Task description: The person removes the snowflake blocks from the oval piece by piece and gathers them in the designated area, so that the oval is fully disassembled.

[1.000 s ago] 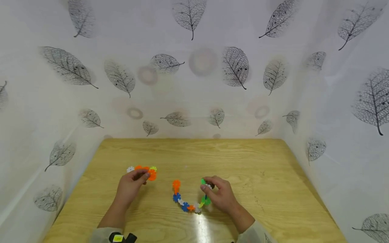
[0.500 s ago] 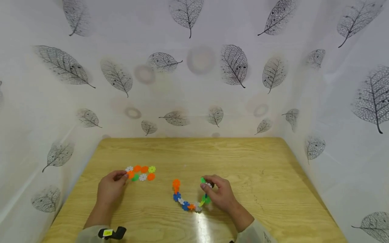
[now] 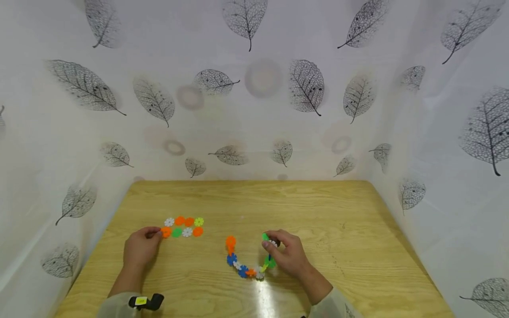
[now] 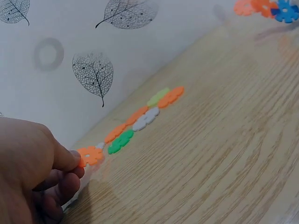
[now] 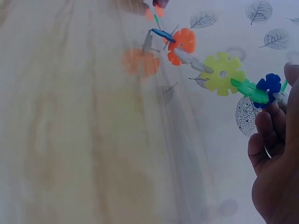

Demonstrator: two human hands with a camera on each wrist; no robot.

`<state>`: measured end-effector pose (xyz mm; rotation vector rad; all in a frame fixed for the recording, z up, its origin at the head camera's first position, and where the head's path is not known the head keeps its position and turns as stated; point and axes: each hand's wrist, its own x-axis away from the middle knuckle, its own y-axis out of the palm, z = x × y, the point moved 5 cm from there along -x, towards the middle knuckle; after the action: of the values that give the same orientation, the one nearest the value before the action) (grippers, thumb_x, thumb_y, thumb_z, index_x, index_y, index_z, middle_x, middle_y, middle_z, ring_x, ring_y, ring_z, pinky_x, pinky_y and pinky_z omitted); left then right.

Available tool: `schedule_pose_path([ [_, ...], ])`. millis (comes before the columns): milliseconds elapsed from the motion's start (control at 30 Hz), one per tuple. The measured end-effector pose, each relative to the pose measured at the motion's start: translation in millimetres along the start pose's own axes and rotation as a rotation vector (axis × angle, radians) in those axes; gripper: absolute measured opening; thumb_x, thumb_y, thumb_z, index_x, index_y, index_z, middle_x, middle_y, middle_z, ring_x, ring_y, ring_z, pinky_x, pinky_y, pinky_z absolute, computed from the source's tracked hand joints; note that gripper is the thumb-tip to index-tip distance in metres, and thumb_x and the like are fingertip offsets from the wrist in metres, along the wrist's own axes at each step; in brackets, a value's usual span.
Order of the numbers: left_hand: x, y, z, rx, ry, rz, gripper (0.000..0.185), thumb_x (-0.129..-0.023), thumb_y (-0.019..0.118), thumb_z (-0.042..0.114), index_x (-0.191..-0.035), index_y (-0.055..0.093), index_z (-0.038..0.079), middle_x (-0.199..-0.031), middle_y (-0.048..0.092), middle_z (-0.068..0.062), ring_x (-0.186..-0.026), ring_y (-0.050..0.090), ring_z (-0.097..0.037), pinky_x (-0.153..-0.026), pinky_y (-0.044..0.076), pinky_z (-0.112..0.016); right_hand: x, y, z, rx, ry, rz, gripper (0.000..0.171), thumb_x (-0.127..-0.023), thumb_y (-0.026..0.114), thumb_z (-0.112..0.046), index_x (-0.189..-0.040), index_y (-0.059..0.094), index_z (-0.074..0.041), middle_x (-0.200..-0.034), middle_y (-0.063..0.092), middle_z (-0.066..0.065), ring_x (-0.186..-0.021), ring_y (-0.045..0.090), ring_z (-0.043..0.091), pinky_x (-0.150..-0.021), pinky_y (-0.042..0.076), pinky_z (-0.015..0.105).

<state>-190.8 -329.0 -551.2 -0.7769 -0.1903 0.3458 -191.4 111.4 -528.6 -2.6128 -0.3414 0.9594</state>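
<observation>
- I see the left hand near the left edge of the pale wooden worktop. It has pulled back toward that edge since a second ago, when it sat over the loose pieces and covered some of them.
- Its fingers are curled, with thumb and forefinger pinching one orange flower-shaped plastic disc at the left end of the flat cluster.
- That cluster of loose plastic snowflake discs lies flat in two short rows, orange, white, green and yellow, toward the left edge and well apart from the chain. All the rows are now uncovered; a second ago the hand hid part of them.
- The right hand has not moved over the three pictures. Its fingers are curled round the right end of the curved chain of interlocked coloured plastic discs, gripping it near a green piece.
- The chain bends in a U near the middle of the front edge: orange at its free left end, then blue, white, orange, yellow, green up to the right hand. In the right wrist view part of it seems to stand up off the wood rather than lying flat.
- My judgement: the left hand has singled out one orange disc from the cluster and has it in a pinch, while the right steadies the chain, so the disc looks picked and not yet brought across.
- A leaf-printed white sheet walls in the back and both sides of the worktop.
</observation>
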Motion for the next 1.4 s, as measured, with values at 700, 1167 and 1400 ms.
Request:
schedule_pose_path([
  [700,-1.2,-0.1,-5.2,-0.056,-0.027,0.034,0.037,-0.099,0.068,0.030,-0.112,0.076,-0.003,-0.106,0.075,-0.021,-0.096,0.069,-0.040,-0.079,0.052,-0.051,-15,0,-41,0.000,-0.013,-0.010,0.020,-0.091,0.072,0.007,-0.109,0.073,-0.001,-0.088,0.068,0.003,-0.079,0.059,0.010,-0.068,0.053,0.030],
  [1167,2.3,4.6,-7.7,-0.023,-0.023,0.103,0.036,-0.099,0.068,0.033,-0.111,0.075,-0.001,-0.099,0.074,-0.017,-0.090,0.068,-0.035,-0.075,0.049,-0.047,-12,5,-14,0.042,-0.050,-0.025,0.022,-0.093,0.075,-0.002,-0.114,0.074,-0.005,-0.088,0.067,-0.002,-0.079,0.059,0.011,-0.065,0.053,0.030],
  [1400,12.7,12.5,5.5,0.059,-0.011,0.069,0.039,-0.102,0.063,0.038,-0.113,0.075,0.003,-0.101,0.073,-0.012,-0.090,0.066,-0.028,-0.074,0.049,-0.036,-14,4,-13,0.057,-0.060,-0.025,0.021,-0.096,0.074,-0.007,-0.116,0.074,-0.006,-0.092,0.069,-0.003,-0.080,0.060,0.010,-0.066,0.054,0.030],
])
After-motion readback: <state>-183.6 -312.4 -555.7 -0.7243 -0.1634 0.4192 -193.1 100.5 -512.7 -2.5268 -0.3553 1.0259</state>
